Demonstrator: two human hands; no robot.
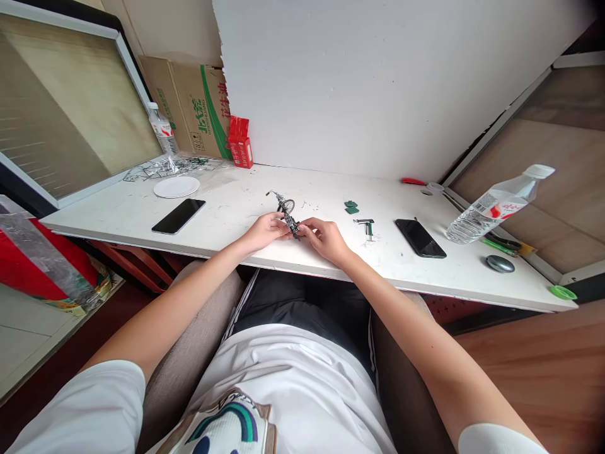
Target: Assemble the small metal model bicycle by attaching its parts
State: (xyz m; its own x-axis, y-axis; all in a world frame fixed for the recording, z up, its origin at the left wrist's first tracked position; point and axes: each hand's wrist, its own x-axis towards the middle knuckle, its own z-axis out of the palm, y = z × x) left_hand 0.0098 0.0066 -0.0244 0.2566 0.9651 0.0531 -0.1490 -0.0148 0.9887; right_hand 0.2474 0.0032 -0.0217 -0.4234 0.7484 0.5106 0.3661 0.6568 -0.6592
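Fingertips of the left hand [263, 231] and right hand [327, 238] are closed around the near end of a miniature spoked-wheel cycle model [290, 220], left of the green plastic pieces [351, 207]. Probably light, stiff and fragile, it is best held by its chunky body, sparing the thin handlebar [271, 193].

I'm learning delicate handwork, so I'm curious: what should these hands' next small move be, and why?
Probably steady the small wheeled model with the left hand while the right hand presses gently at its near end. Both hands are at the model, the right one at that end, while the green pieces lie apart on the table.
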